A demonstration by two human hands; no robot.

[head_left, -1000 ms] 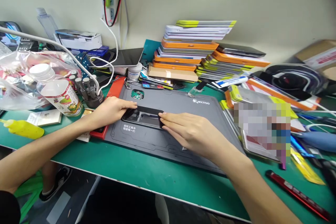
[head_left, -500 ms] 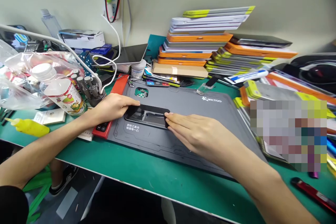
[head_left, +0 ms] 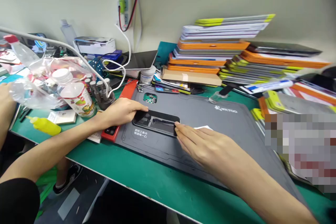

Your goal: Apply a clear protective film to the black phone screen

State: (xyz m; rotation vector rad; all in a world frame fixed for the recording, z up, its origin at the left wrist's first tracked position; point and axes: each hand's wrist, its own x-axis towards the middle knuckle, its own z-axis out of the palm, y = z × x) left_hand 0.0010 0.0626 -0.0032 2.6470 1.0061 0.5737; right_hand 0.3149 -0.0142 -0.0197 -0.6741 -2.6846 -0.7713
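Note:
A black smartphone [head_left: 165, 121] lies flat with its glossy face up on a grey work mat [head_left: 183, 106]. My left hand [head_left: 125, 110] pinches its left end, thumb and fingers closed at the edge. At the opposite end, the closed fingertips of my right hand [head_left: 207, 143] press on the phone's right edge. The thumb of that hand is hidden. A small white piece [head_left: 204, 127] shows just behind my right hand. Next to my left wrist is the mat's red control strip [head_left: 111, 131] with round buttons.
Stacks of orange and grey flat cases [head_left: 210, 45] stand behind the mat. On the left are a paper cup [head_left: 77, 99], a screwdriver holder [head_left: 102, 96], a yellow squeeze bottle [head_left: 46, 126] and a plastic bag [head_left: 36, 91]. Another person's arm [head_left: 5, 106] rests at the far left.
The view has swung left, so things sit farther right and lower. Another person's arm now shows at the left edge. Both my hands keep hold of the smartphone's ends.

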